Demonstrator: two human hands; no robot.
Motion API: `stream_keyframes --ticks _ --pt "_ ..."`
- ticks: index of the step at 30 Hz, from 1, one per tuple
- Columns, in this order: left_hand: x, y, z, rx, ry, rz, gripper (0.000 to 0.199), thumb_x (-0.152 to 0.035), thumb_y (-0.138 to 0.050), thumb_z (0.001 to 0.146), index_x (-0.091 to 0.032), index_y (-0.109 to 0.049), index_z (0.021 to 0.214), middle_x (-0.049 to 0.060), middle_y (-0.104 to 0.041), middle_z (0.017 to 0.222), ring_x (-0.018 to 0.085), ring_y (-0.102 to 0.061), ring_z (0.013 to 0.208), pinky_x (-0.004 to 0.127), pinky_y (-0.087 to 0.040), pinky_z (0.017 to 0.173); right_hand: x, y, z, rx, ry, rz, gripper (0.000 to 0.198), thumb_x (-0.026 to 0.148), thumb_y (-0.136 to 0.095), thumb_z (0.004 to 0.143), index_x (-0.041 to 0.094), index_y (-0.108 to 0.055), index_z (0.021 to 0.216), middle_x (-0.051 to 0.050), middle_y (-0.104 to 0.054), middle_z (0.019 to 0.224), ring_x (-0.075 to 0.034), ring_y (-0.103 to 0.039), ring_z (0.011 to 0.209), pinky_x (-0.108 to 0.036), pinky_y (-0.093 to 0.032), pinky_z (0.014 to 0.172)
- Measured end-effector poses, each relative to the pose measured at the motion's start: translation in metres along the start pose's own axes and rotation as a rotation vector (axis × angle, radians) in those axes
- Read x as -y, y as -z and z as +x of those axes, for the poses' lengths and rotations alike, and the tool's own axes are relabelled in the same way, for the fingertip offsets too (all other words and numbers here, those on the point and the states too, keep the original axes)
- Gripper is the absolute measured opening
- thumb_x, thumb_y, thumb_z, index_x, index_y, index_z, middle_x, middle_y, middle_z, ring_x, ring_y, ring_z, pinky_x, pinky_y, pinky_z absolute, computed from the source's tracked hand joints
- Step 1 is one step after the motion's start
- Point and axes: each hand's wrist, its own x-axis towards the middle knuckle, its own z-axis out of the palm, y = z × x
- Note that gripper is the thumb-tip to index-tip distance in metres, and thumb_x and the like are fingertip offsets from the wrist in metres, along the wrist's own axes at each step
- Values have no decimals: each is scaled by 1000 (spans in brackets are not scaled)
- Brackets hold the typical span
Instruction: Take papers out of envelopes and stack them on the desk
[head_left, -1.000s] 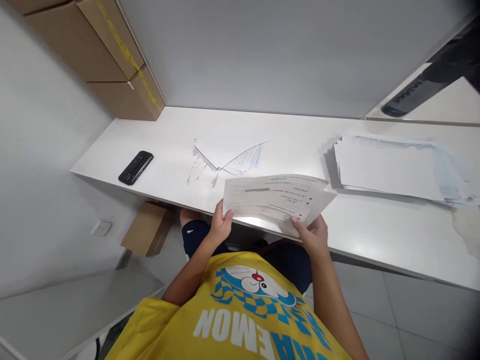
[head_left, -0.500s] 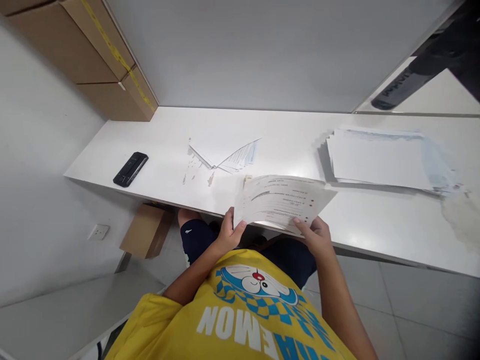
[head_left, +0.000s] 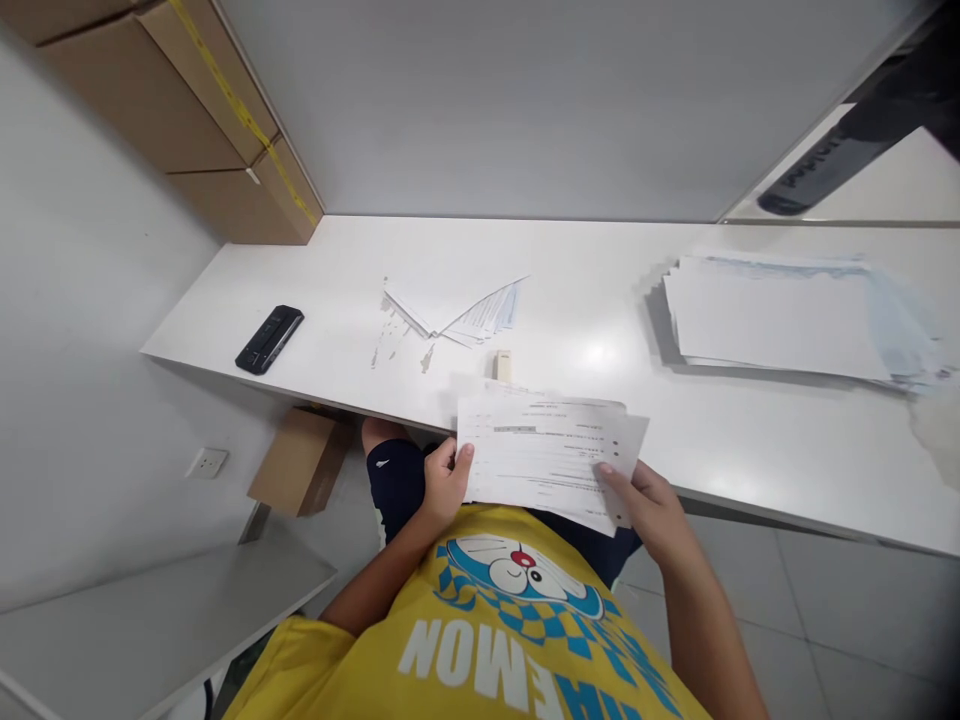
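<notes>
Several printed sheets of paper (head_left: 544,450) are held in front of my shirt, at the desk's near edge. My left hand (head_left: 448,482) pinches their left edge, thumb on top. On the right side my right hand (head_left: 646,500) grips them with the thumb over the print and the fingers underneath. The sheets are slightly fanned, with corners sticking out at the right. Just beyond them a small cream-coloured block (head_left: 503,366) sits on the desk, its near end close to the papers. Farther back lies a folded bundle of papers (head_left: 480,315), spread in a V.
A thick stack of paper (head_left: 780,315) lies on the right of the white desk (head_left: 585,290). A black phone (head_left: 270,340) is at the left. Cardboard boxes (head_left: 240,205) stand in the back left corner, and another box (head_left: 300,460) is below the desk.
Both hands have drawn the sheets nearer to my body and lower. The sheets lie flatter and more fanned, and the cream block behind them is now more exposed.
</notes>
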Motion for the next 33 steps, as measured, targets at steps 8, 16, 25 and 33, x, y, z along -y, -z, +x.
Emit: stream_keyframes --ticks 8,16,25,33 --pt "-9 8 3 173 199 -169 54 -66 -74 66 -16 -70 86 8 -72 86 23 -63 81 32 -50 72 11 -4 -11 147 -52 42 57 53 -81 62 24 -67 108 -11 -74 111 -35 -68 104 -46 -59 80" --pt "-12 16 1 217 328 -258 57 -67 -73 67 -13 -73 84 12 -75 88 27 -67 85 34 -51 76 1 -11 -17 84 -95 31 54 61 -68 76 22 -69 114 -9 -72 115 -33 -67 105 -43 -55 90" --pt "11 15 -1 187 350 -82 56 -68 -72 66 -13 -63 59 3 -61 57 15 -52 57 25 -36 53 -16 -9 -16 33 -51 3 62 59 -74 73 23 -63 122 -10 -70 121 -31 -66 108 -38 -56 85" --pt "-19 10 8 348 297 -144 51 -65 -72 68 -14 -67 65 3 -61 62 15 -52 62 26 -38 59 3 -5 -11 -9 -168 136 49 54 -72 73 21 -68 109 -7 -75 95 -28 -71 83 -36 -56 70"
